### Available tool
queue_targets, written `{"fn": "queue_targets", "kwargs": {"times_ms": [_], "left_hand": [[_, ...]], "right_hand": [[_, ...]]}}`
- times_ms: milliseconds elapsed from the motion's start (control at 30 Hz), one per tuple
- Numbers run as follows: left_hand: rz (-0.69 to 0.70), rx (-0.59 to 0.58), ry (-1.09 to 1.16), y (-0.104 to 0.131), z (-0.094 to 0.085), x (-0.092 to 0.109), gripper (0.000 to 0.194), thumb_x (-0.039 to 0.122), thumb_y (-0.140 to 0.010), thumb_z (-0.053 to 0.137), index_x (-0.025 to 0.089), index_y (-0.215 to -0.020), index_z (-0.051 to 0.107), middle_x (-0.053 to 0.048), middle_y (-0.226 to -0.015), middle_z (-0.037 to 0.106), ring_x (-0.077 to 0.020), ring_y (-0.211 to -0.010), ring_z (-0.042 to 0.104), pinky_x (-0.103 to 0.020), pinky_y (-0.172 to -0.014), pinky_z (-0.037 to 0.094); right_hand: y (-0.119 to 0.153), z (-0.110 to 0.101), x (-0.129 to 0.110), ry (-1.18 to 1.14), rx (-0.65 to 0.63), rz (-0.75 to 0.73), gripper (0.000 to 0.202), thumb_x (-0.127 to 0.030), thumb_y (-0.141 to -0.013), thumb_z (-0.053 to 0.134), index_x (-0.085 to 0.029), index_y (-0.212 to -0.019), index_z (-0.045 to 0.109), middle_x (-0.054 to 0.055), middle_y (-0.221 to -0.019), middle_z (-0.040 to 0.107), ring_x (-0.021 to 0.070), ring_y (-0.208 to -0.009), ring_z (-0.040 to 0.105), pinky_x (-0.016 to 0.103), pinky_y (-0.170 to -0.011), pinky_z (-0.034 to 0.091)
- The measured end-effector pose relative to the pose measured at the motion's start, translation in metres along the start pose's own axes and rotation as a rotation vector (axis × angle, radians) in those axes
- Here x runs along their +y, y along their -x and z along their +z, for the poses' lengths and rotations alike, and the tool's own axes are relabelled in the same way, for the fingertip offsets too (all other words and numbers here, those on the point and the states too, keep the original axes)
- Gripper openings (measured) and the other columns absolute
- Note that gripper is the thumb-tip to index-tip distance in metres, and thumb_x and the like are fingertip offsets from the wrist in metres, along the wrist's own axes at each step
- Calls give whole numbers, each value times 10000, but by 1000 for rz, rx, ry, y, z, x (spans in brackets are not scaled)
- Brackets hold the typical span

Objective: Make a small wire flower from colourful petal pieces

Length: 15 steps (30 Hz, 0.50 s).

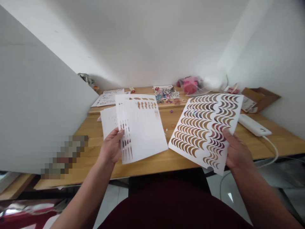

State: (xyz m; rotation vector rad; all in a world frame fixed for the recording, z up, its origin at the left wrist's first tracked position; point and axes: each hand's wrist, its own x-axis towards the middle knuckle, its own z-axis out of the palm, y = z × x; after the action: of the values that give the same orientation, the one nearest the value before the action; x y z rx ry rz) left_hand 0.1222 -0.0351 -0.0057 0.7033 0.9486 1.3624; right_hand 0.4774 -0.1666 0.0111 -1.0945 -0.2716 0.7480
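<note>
My left hand (pixel 112 145) grips the left edge of a white cut-out sheet (pixel 145 133), its thumb on top. This sheet has narrow slots along its left side and small shapes cut near the top; whether it is one sheet or several I cannot tell. My right hand (pixel 237 151) is closed on the right edge of another white sheet with rows of crescent cut-outs (pixel 206 140). Wood and some reddish colour show through the crescents. Both sheets are held tilted above the wooden desk, their near corners almost meeting. The fingers behind the sheets are hidden.
More paper sheets (pixel 109 97) lie at the back left of the desk (pixel 95 127). Colourful small pieces (pixel 166 93) sit at the back middle, beside a clear bag with pink contents (pixel 190 86). At the right are a cardboard box (pixel 264 97) and a white corded device (pixel 254 125).
</note>
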Motion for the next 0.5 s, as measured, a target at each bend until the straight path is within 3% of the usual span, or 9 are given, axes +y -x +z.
{"fn": "queue_targets", "kwargs": {"times_ms": [233, 367, 500], "left_hand": [[123, 79, 9, -36, -18, 25, 135, 63, -757, 631, 168, -833, 665, 5, -816, 719, -91, -665, 652, -191, -660, 567], [130, 120, -3, -50, -30, 25, 158, 87, -712, 674, 151, -853, 646, -20, -816, 719, -109, -648, 652, -225, -653, 559], [104, 160, -14, -58, -42, 18, 214, 131, -677, 715, 150, -867, 619, -16, -734, 701, -124, -580, 633, -272, -641, 546]], "right_hand": [[-2, -4, -1, 5, -61, 68, 316, -274, -774, 683, -230, -1087, 682, 70, -1071, 720, 257, -850, 702, 452, -733, 591], [2, 3, -8, 117, -61, 99, 354, -347, -803, 632, -275, -1146, 676, 101, -1183, 680, 302, -927, 696, 501, -760, 579], [13, 21, -16, 233, -164, 164, 418, -506, -793, 570, -344, -1163, 678, 130, -1295, 614, 379, -1083, 631, 587, -772, 548]]}}
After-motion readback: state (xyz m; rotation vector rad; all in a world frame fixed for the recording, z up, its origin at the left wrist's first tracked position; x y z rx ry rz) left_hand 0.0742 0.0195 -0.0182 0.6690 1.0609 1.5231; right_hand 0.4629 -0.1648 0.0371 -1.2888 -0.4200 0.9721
